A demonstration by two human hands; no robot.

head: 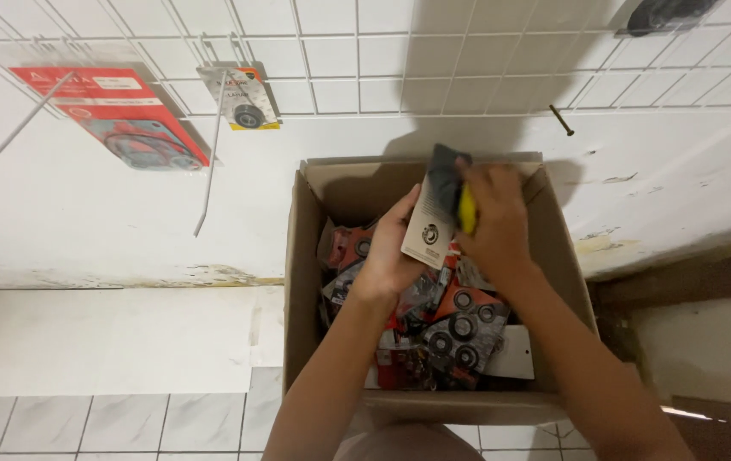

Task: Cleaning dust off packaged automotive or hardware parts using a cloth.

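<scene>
Holding a carded pack (434, 213) over an open cardboard box (301, 282), both hands met above the box's far half. Nearest the camera, the two forearms ran up from 6 o'clock into the box. Left hand (389, 252) sat under and behind the pack at its 8 o'clock edge, fingers curled onto the card's lower left side, grasping it. Right hand (495, 224) was closed over the pack's right edge at 3 o'clock, fingers clenched on the card where a yellow patch showed; motion blur hid the fingertips.

Pack looked like a flat printed backing card with a small dark round part under clear film. Judged light and fairly stiff but bendable; the glossy film probably slippery, so edges of the card seemed the better hold, pinched top and bottom rather than on the blister. Not fragile by the look of it, though the card could crease.

Beneath the hands the box was full of similar packs (455, 329), red and grey cards with dark rings, piled loose and overlapping. Box sat on the tiled floor (109, 418) against a white wall.

Farther off, at 10 o'clock, a wire grid rack (340, 77) on the wall carried a red hanging pack (118, 115) and a smaller hanging pack (242, 98), well apart from the hands. A dark screw (562, 120) stuck from the wall at 1 o'clock.
</scene>
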